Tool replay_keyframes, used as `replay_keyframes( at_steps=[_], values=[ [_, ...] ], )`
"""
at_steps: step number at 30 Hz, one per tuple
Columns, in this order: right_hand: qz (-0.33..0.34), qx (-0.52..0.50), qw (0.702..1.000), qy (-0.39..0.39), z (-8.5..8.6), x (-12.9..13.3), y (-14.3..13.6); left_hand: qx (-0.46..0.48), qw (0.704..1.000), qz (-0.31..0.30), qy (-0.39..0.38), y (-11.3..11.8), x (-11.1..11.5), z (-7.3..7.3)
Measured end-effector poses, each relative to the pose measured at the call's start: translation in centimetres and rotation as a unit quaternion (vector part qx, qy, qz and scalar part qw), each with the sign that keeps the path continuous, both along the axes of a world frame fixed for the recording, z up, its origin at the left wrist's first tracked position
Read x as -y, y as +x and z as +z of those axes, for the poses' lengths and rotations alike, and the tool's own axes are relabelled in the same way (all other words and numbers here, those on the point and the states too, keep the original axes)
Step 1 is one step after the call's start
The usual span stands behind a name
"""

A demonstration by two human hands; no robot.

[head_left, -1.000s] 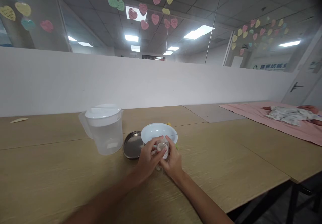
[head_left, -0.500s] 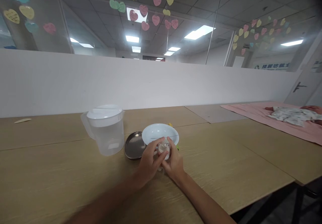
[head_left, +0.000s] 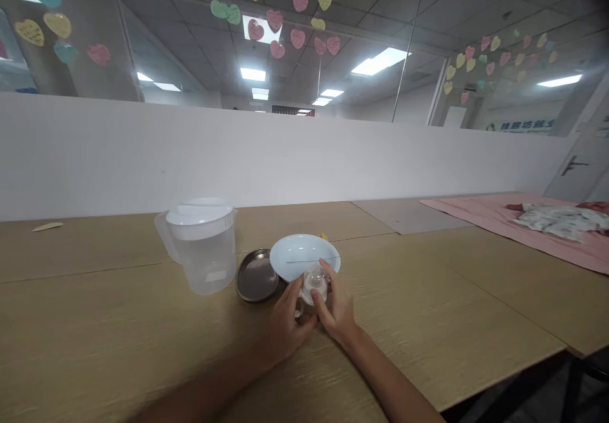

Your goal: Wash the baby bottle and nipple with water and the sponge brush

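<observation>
Bottle: small and clear, a white collar beneath a transparent domed top; the bottle (head_left: 316,282) is between the two hands, on the near side of the bowl, its top overlapping the bowl's near edge in this view. Whether its base touches the counter, I cannot tell.
Left hand: the left hand (head_left: 285,323) is curled round the lower side of the bottle, fingers bent and closed against it (their tips are partly hidden).
Right hand: the right hand (head_left: 339,305) grips from the other side — thumb on the near face at the collar, forefinger reaching up beside the domed top, fingers parted only by the bottle's width.
Bowl: the white bowl (head_left: 301,245) sits just beyond the hands, a thin rod (head_left: 309,260) lying across it; a bit of something yellow (head_left: 324,236) peeps out behind.
Tray: the shallow metal tray (head_left: 257,277) is left of the bowl, close against it.
Pitcher: the translucent pitcher (head_left: 205,252) stands upright, lidded, left of the tray.
Counter: the wood-toned counter (head_left: 404,321) carries everything — at far right, a pink cloth (head_left: 469,212) with a patterned white garment (head_left: 561,220) on it.
</observation>
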State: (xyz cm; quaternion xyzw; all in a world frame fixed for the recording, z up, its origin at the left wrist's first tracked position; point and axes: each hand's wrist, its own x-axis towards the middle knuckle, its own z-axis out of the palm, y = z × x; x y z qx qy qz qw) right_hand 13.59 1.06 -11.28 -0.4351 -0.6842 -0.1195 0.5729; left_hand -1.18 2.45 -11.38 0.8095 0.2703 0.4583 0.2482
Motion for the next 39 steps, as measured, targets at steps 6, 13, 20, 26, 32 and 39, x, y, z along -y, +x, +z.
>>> replay_keyframes(
  at_steps=[6, 13, 20, 26, 32, 39],
  values=[
    [0.005, -0.033, 0.999, -0.025, -0.1, -0.1, 0.0, -0.049, 0.998, 0.036, 0.028, 0.2, -0.3, -0.7],
    [-0.008, -0.059, 0.998, -0.025, -0.4, 0.0, -0.3, -0.065, 0.995, 0.038, 0.067, 0.3, 0.0, -0.9],
    [-0.027, -0.027, 0.999, 0.017, -1.1, -0.3, -0.2, -0.084, 0.994, 0.016, 0.071, 0.1, 0.1, -0.1],
    [-0.01, -0.017, 0.993, 0.115, -1.1, -0.9, 0.0, -0.077, 0.995, 0.009, 0.062, 0.1, 0.2, 0.3],
    [0.046, -0.017, 0.988, 0.15, -0.5, -0.9, 0.2, -0.081, 0.995, 0.008, 0.064, 0.2, 0.3, 0.3],
    [0.047, -0.075, 0.987, 0.138, -2.2, -1.6, 0.7, -0.081, 0.994, 0.012, 0.075, 0.2, 0.5, 0.0]
  ],
)
